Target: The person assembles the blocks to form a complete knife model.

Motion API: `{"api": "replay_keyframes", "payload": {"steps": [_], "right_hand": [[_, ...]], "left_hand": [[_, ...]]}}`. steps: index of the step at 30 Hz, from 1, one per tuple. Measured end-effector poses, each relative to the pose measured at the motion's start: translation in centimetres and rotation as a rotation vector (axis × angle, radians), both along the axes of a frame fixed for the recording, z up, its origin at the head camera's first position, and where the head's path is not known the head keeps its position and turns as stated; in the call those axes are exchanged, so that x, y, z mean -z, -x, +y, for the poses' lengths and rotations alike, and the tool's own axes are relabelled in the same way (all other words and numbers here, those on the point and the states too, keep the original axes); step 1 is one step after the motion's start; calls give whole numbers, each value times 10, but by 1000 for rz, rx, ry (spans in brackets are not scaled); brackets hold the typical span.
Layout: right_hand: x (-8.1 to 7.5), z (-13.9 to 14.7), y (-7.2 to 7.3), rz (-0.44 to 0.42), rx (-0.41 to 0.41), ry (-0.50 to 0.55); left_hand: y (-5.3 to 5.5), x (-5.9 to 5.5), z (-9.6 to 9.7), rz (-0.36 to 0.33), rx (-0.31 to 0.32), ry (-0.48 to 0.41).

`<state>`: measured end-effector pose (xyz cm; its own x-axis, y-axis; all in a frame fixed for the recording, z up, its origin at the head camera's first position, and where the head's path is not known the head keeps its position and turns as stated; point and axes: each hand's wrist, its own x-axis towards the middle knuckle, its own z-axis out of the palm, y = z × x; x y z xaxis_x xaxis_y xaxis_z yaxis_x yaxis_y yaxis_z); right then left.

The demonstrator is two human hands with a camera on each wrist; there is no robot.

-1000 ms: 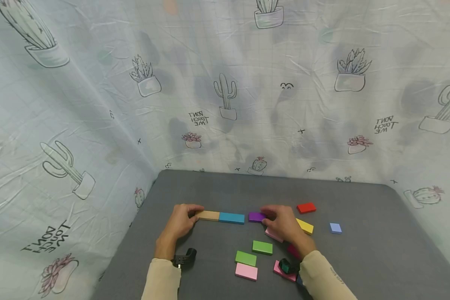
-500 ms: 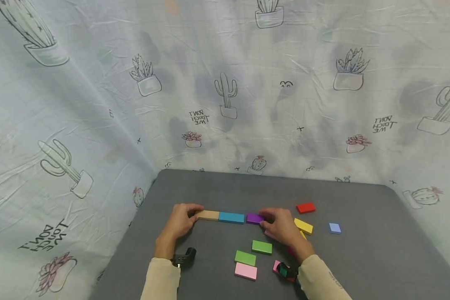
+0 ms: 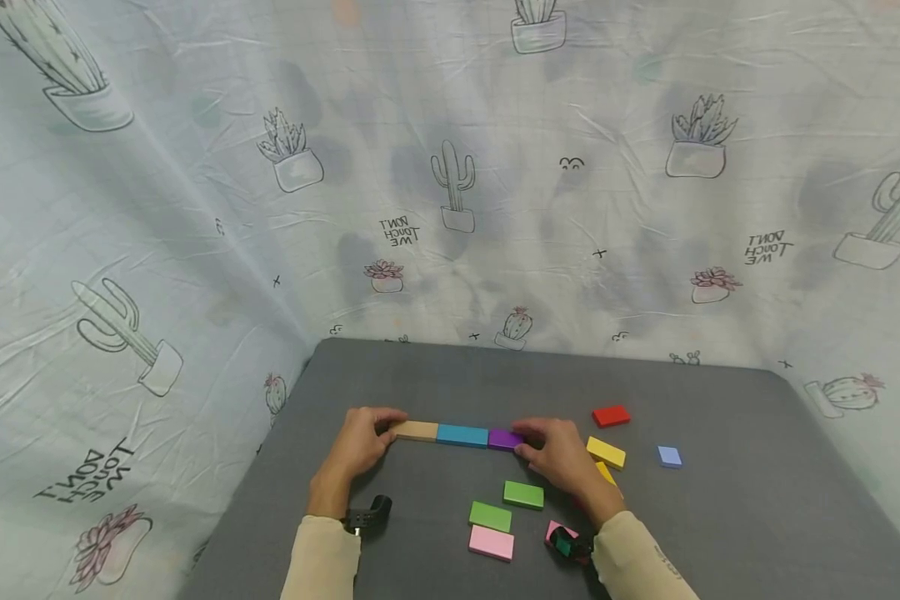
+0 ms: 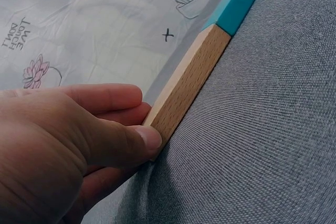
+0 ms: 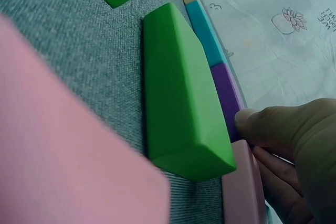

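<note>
A natural wood block (image 3: 417, 431), a blue block (image 3: 462, 436) and a purple block (image 3: 505, 439) lie end to end in a row on the grey table. My left hand (image 3: 362, 443) pinches the outer end of the wood block, thumb on its near side in the left wrist view. At the other end of the row, my right hand (image 3: 560, 452) holds the purple block, its thumb against the near face. In the right wrist view a pink block (image 5: 243, 182) sits close beside the right fingers, and a green block (image 5: 184, 93) stands nearer the camera.
Two green blocks (image 3: 523, 495) and a light pink block (image 3: 491, 542) lie in front of the row. Yellow blocks (image 3: 606, 452), a red block (image 3: 611, 416) and a small light blue block (image 3: 670, 456) are to the right. A cactus-print cloth (image 3: 495, 208) hangs behind.
My right hand has slid the purple block left, closing the gap to the blue block. My left hand has stayed on the wood block.
</note>
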<state>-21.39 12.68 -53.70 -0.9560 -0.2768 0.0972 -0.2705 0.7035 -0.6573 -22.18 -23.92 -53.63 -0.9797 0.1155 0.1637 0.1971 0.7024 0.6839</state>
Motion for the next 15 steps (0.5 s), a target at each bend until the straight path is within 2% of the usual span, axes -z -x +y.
{"api": "replay_keyframes", "payload": {"steps": [15], "right_hand": [[-3,-3,-1,-8,-12,10]], "left_hand": [[1,-1,0,16,12,4]]}}
